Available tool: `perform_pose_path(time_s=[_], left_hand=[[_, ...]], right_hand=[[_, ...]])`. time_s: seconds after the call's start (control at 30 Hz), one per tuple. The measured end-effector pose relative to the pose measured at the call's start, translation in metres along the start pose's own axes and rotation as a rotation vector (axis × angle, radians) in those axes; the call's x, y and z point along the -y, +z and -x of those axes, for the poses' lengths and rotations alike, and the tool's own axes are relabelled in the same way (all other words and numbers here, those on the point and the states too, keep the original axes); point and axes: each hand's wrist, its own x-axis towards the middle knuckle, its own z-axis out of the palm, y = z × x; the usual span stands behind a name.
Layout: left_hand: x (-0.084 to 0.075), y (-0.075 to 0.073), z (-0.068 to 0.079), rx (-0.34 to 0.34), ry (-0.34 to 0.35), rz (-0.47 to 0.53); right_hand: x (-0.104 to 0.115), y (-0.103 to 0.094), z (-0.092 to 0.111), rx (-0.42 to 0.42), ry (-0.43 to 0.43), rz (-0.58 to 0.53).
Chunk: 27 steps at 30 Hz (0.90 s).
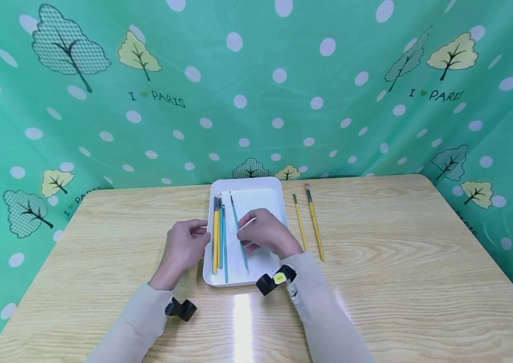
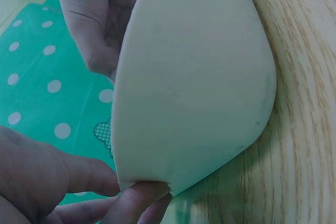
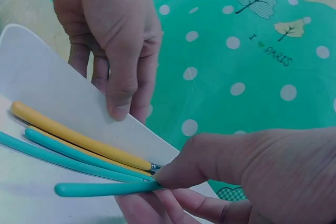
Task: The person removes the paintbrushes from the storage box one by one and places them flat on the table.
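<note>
A shallow white tray (image 1: 261,196) lies on the table. My left hand (image 1: 185,246) pinches its left rim between thumb and fingers; the left wrist view shows the tray's outer wall (image 2: 194,87) close up. Over the middle of the tray, my right hand (image 1: 263,232) pinches a slim teal paintbrush (image 1: 234,207) near the middle of its length, bristles pointing away from me. In the right wrist view, the teal handle (image 3: 105,188) sticks out from the thumb and fingers. Yellow paintbrushes (image 1: 215,242) and teal paintbrushes (image 1: 225,247) lie side by side along the tray's left side.
To the right of the tray, a thin yellow paintbrush (image 1: 299,220) and a thicker yellow paintbrush (image 1: 315,224) lie on the wooden table (image 1: 397,262). A green dotted curtain (image 1: 279,101) hangs behind the table's back edge.
</note>
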Motion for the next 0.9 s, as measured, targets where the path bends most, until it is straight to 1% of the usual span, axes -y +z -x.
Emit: perform_pose_path(time_s=[0.37,0.7,0.9], left_hand=[[0.0,0.001,0.0,-0.008,0.003,-0.002],[0.001,0.0,0.0,-0.012,0.015,-0.012],[0.0,0.0,0.001,-0.009,0.018,0.0]], right_hand=[[-0.001,-0.016,0.001,0.027,-0.024,-0.059],[-0.002,-0.029,0.002,0.024,-0.028,-0.112],[-0.003,-0.036,0.003,0.018,-0.034,-0.122]])
